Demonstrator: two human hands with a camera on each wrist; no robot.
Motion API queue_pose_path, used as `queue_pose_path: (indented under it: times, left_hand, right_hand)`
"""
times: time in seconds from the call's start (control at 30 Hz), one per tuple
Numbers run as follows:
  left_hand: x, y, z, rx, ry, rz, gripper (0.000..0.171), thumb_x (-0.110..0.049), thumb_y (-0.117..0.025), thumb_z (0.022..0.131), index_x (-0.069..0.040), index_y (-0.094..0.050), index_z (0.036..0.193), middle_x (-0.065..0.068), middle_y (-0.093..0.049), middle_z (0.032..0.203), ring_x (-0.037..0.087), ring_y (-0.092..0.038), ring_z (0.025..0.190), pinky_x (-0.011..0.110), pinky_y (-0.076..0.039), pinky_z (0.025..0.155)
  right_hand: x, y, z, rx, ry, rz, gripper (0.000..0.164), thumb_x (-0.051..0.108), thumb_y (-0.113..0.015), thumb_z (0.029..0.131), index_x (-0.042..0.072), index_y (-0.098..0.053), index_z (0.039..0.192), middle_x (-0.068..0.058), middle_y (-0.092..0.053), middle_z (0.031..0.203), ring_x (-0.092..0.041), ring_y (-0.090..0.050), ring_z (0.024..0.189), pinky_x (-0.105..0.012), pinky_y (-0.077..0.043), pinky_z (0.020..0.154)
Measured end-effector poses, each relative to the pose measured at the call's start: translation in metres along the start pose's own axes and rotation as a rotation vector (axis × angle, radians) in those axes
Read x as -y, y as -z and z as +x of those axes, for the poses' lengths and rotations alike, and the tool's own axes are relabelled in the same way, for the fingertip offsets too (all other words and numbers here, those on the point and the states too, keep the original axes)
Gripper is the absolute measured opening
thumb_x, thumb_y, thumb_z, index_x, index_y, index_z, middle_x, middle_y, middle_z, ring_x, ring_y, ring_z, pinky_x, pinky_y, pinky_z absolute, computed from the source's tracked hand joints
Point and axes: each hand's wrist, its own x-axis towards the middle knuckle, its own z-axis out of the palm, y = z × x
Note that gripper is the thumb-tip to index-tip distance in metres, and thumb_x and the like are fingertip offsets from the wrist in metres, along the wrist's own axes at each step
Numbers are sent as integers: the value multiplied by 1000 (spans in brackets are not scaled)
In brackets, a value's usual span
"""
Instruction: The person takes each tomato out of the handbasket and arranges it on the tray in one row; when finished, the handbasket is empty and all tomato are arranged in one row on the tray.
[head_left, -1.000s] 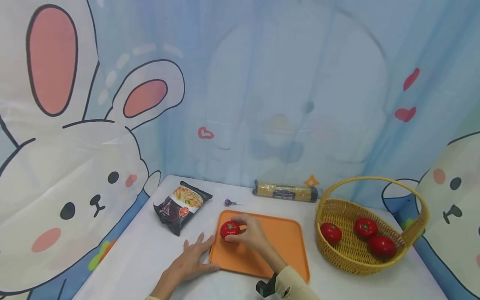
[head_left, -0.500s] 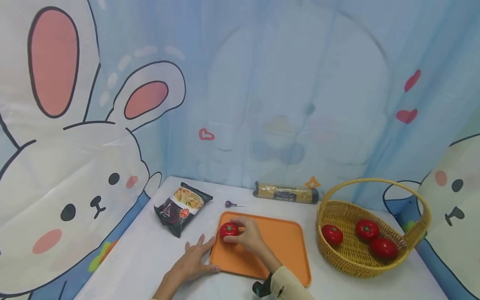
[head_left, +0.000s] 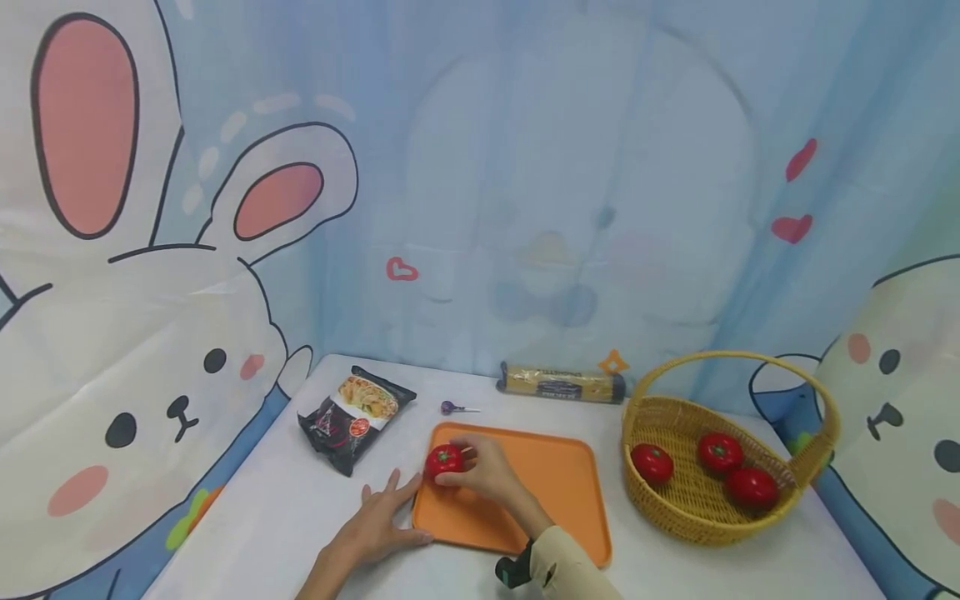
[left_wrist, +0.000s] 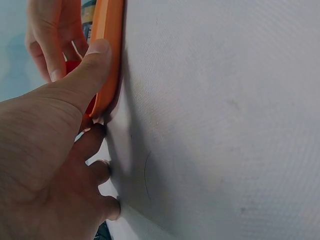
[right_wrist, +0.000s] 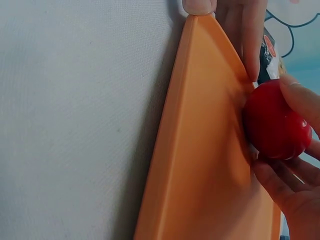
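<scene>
My right hand (head_left: pixel 487 475) grips a red tomato (head_left: pixel 444 460) between thumb and fingers, at the left end of an orange tray (head_left: pixel 540 475). In the right wrist view the tomato (right_wrist: pixel 275 120) sits low against the tray surface (right_wrist: pixel 200 125), green stem side turned away. My left hand (head_left: pixel 378 529) lies at the tray's near left corner, fingers spread and fairly straight. The left wrist view has its thumb (left_wrist: pixel 95 62) against the tray's outer side (left_wrist: pixel 112 65), while the other fingertips reach the white tabletop.
A yellow wicker basket (head_left: pixel 693 533) holding 3 red tomatoes stands right of the tray. Behind lie a spaghetti pack (head_left: pixel 561 384) and a small purple-handled tool (head_left: pixel 453 407). A black noodle packet (head_left: pixel 356 418) lies at the back left, before a printed curtain (head_left: pixel 480 167).
The right hand and tomato have shifted slightly left, closer to the tray's left edge. The left hand keeps its place at the corner. The head view has swung a little.
</scene>
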Motion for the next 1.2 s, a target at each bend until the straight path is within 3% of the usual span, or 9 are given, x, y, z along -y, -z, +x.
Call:
queue_pose_path:
  times: [0.37,0.53,0.67,0.77,0.87,1.03,1.2]
  left_hand:
    - [0,-1,3,24,28,-3,95,-43,-93,84,-14,-48,164,34,-32,169,63,-21,156,83,-6,123]
    - [0,-3,2,25,35,2,96,-44,-93,83,-15,-49,163,35,-32,169,69,-19,153,86,-9,121]
    - [0,-3,-1,11,36,-7,97,-44,-94,82,-15,-49,163,36,-30,169,73,-16,151,87,-10,120]
    - [-2,-3,-2,1,33,-15,98,-44,-94,81,-16,-49,163,35,-29,170,73,-14,151,86,-11,120]
    - [-3,-3,-2,-4,36,-10,98,-44,-95,81,-16,-50,163,35,-29,170,74,-15,150,87,-13,119]
    - [-4,-1,-3,-10,32,4,96,-43,-95,82,-14,-51,162,36,-30,169,76,-16,148,88,-15,118]
    - [-2,-2,-3,0,9,-6,96,-42,-94,82,-12,-50,162,36,-31,169,71,-17,152,87,-10,120]
  right_hand:
    - [1,5,-2,17,-12,4,68,21,-94,86,-5,-63,141,-20,-72,130,-37,-72,114,-51,-66,96]
    - [9,25,-10,23,12,-20,72,26,-93,88,0,-61,146,-21,-68,140,-39,-68,125,-54,-62,102]
    - [34,73,-23,38,143,-57,65,25,-93,87,0,-66,140,-19,-71,136,-40,-69,125,-55,-61,104]
    - [52,127,-40,90,254,-84,55,23,-93,87,1,-71,132,-14,-76,126,-37,-73,118,-51,-62,102]
    - [60,185,-63,198,294,-58,48,18,-91,89,2,-72,131,-11,-78,123,-31,-75,116,-42,-63,102]
    - [35,266,-89,376,266,89,43,1,-82,94,-7,-67,134,-14,-78,125,-23,-76,117,-34,-63,100]
    - [-18,310,-105,339,135,179,48,-4,-74,98,-18,-56,140,-16,-75,133,-20,-74,122,-33,-64,99]
